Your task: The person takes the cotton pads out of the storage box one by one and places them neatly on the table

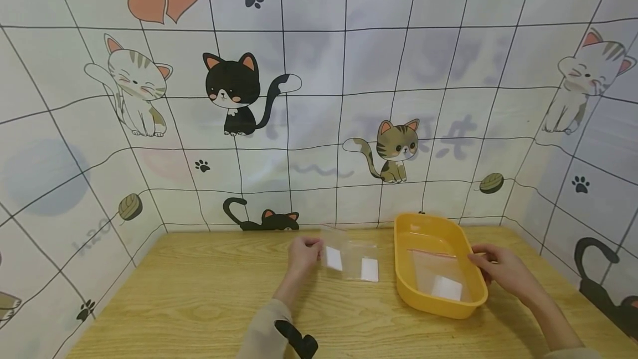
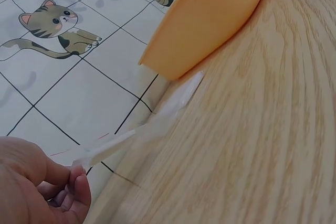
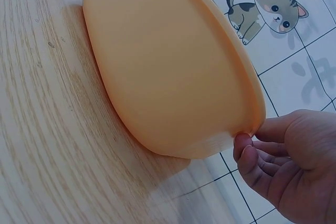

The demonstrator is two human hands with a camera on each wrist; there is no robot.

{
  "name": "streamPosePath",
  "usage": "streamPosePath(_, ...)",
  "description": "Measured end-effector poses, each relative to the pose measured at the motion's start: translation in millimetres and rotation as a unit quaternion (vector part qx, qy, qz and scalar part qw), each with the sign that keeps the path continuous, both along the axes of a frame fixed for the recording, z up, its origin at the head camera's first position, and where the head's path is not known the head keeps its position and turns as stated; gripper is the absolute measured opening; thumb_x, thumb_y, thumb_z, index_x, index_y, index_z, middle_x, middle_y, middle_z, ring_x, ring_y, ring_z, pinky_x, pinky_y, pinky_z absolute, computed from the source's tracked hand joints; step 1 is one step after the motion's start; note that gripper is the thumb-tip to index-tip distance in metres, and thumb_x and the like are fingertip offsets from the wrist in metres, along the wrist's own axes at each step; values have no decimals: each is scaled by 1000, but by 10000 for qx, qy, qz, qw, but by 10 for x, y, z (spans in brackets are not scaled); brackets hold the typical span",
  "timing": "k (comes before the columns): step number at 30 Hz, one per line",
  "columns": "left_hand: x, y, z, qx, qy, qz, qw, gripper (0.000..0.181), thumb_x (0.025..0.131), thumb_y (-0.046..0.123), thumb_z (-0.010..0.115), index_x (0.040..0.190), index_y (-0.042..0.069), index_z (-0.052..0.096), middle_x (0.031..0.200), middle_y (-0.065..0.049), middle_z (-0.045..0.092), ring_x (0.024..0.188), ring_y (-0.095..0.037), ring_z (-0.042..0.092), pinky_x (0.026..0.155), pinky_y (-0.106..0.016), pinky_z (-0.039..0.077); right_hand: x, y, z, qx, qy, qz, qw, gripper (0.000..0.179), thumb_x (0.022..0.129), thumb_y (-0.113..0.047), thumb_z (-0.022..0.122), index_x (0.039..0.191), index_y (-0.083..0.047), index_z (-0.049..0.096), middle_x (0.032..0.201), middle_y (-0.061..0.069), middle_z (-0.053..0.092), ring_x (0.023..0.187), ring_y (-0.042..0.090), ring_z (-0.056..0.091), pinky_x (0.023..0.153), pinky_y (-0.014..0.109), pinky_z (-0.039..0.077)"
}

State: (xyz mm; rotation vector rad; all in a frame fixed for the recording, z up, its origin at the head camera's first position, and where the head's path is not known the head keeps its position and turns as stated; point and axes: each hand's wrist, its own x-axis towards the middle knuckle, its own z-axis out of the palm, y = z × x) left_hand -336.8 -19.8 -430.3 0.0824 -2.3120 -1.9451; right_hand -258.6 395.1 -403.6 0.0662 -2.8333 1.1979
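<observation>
Between thumb and fingers my left hand (image 1: 304, 256) pinches the edge of a clear zip bag (image 1: 330, 241) with a white piece inside. In the left wrist view this bag (image 2: 113, 142) is tilted, seen nearly edge-on. A second clear bag (image 1: 355, 267), also with a white piece, lies on the table just right of it and partly overlaps it. My right hand (image 1: 503, 270) grips the right rim of a yellow plastic basin (image 1: 441, 306); the right wrist view shows thumb and fingers pinching that rim. Inside the basin lies another zip bag (image 1: 423, 270) with a white piece.
The basin stands on a wood-grain table (image 1: 199, 292), toward its right side. Behind the table rises a white gridded backdrop (image 1: 314, 121) with cartoon cats, and it also closes off both sides. A black strap (image 1: 296, 339) is on the left sleeve.
</observation>
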Motion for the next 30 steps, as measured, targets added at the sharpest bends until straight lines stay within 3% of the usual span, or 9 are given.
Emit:
streamPosePath(11, -32, -110, -75, -492, 6, 34, 9988, 12, 93, -5, 64, 98, -13, 71, 83, -14, 68, 66, -12, 58, 56, -19, 50, 3, 9, -14, -49, 29, 28, 10000, 49, 105, -23, 55, 132, 17, 49, 90, 10, 65, 67, 16, 60, 60, 31, 56)
streamPosePath(20, -36, -152, -91, -1159, 103, 47, 9932, 8, 91, -4, 66, 91, -9, 73, 83, -12, 67, 74, -18, 59, 61, -25, 50, 4, 5, -8, -47, 69, 28, 10000, 47, 105, -22, 56, 131, 17, 51, 89, 10, 64, 66, 16, 59, 59, 30, 55)
streamPosePath(30, -8, -119, -68, -1567, 39, 84, 9876, 7, 90, -2, 69, 90, -6, 74, 84, -11, 68, 75, -21, 60, 65, -30, 53, 15, -4, 1, -56, 68, 13, 10000, 46, 105, -23, 57, 130, 16, 52, 88, 9, 63, 66, 16, 58, 59, 30, 54)
